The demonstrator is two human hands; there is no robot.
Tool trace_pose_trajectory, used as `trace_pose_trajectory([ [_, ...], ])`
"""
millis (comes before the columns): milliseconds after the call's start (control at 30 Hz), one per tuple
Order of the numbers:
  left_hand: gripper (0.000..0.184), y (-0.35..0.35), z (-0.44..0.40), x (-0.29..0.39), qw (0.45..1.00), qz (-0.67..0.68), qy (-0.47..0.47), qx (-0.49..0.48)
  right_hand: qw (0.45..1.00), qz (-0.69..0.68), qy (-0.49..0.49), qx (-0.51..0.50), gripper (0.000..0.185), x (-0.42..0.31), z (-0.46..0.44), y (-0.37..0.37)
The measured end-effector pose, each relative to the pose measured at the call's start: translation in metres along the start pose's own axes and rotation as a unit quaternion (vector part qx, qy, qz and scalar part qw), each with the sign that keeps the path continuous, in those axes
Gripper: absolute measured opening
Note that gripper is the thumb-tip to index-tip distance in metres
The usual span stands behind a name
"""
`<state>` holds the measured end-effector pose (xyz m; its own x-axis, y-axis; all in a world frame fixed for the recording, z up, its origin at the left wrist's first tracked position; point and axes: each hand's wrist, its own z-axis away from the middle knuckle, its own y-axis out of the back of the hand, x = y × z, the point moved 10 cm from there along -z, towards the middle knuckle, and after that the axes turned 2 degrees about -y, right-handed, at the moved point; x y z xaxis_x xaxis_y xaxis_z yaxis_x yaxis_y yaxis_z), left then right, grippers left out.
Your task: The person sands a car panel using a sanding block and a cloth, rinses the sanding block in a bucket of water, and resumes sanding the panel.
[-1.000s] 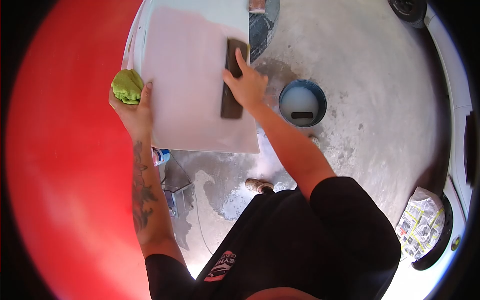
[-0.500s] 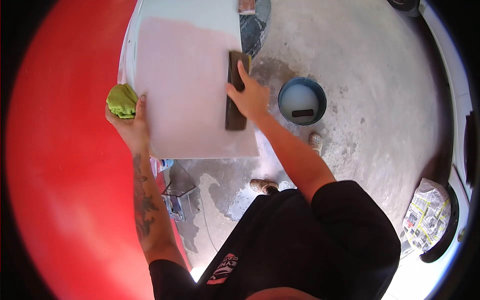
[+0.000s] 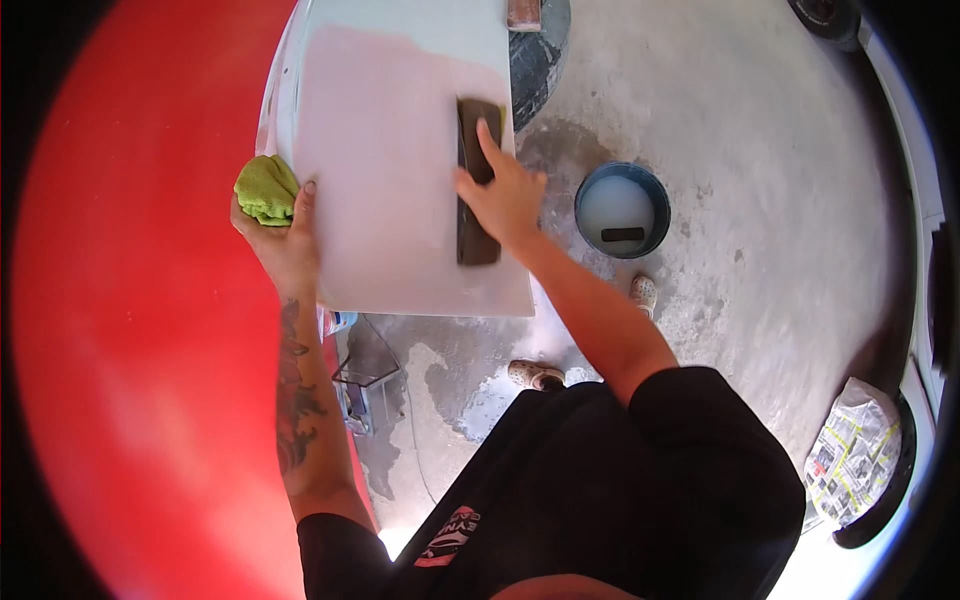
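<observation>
My right hand point(image 3: 510, 205) presses a long dark sanding block point(image 3: 480, 235) flat on a pale panel point(image 3: 390, 180), near its right edge. The thumb and index finger lie along the block's top, with the other fingers curled at its right side. At the panel's left edge, my left hand point(image 3: 285, 240) is closed around a bunched green cloth point(image 3: 266, 190). Its thumb rests on the panel's surface. The panel has a pinkish-grey area bordered by pale white at the top and left.
A blue bucket point(image 3: 580, 225) of cloudy water stands on the concrete floor point(image 3: 740, 130), a dark block inside it. A reddish block point(image 3: 523, 14) sits at the panel's far right edge. Red bodywork point(image 3: 150, 300) fills the left. Newspaper covering point(image 3: 855, 450) lies at the right.
The view has shifted, so the panel and bucket appear further right. Against the panel, my right hand and the sanding block have moved slightly inward from the right edge. My left hand keeps the cloth.
</observation>
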<state>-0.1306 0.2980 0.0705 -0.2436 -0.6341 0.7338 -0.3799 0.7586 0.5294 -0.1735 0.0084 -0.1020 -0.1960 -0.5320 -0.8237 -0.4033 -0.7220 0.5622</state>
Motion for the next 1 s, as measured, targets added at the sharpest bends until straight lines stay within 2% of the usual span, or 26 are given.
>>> trace_pose_trajectory([
  [67,0.091,0.001,-0.003,-0.007,1.000,0.005,-0.024,-0.003,0.999,-0.034,-0.016,-0.040,0.083,0.029,0.059,-0.002],
  [133,0.091,0.004,-0.002,-0.006,1.000,0.014,-0.018,0.002,0.999,-0.034,-0.014,-0.012,0.082,0.017,0.046,-0.003],
  [167,0.091,0.002,-0.001,-0.003,1.000,0.020,-0.017,0.004,0.999,-0.033,-0.013,0.004,0.082,0.009,0.031,-0.005],
  [200,0.091,-0.002,-0.002,0.001,1.000,0.016,-0.024,0.006,0.996,-0.037,0.022,0.073,0.078,-0.015,0.000,-0.004],
  [333,0.091,0.001,-0.002,0.002,1.000,-0.002,-0.029,0.000,0.997,-0.063,0.014,0.047,0.078,-0.108,-0.124,-0.010],
  [367,0.091,0.000,-0.001,0.000,1.000,0.001,-0.022,-0.003,0.998,-0.060,0.002,-0.002,0.079,-0.110,-0.130,-0.017],
  [433,0.091,0.002,0.002,0.003,0.999,-0.026,-0.027,-0.001,0.994,-0.040,0.047,0.091,0.075,-0.099,-0.102,-0.007],
  [567,0.092,0.000,-0.004,-0.008,0.999,-0.003,-0.032,-0.001,0.999,-0.009,0.044,0.003,0.079,-0.011,0.036,-0.001],
  [667,0.093,0.003,-0.004,-0.005,0.998,-0.052,-0.035,0.002,0.998,0.001,0.056,0.025,0.082,-0.003,0.050,-0.001],
  [733,0.093,0.000,-0.003,-0.003,0.999,-0.037,-0.032,-0.003,0.995,-0.024,0.060,0.078,0.078,-0.045,-0.003,-0.005],
  [800,0.092,0.004,-0.001,-0.002,1.000,-0.016,-0.024,0.000,0.993,-0.042,0.059,0.089,0.075,-0.107,-0.074,-0.011],
  [867,0.092,0.000,-0.001,0.000,1.000,0.017,-0.013,-0.001,0.997,-0.055,0.051,0.037,0.077,-0.146,-0.118,-0.014],
  [900,0.092,0.000,0.000,-0.003,1.000,0.012,-0.015,0.001,0.999,-0.040,0.026,-0.027,0.079,-0.159,-0.111,0.005],
  [967,0.092,0.003,-0.003,-0.008,1.000,0.007,-0.024,0.009,0.995,-0.033,0.057,0.069,0.076,-0.126,-0.092,-0.014],
  [1000,0.092,0.003,-0.003,-0.005,1.000,0.003,-0.018,0.011,0.993,-0.040,0.076,0.080,0.076,-0.104,-0.062,-0.013],
])
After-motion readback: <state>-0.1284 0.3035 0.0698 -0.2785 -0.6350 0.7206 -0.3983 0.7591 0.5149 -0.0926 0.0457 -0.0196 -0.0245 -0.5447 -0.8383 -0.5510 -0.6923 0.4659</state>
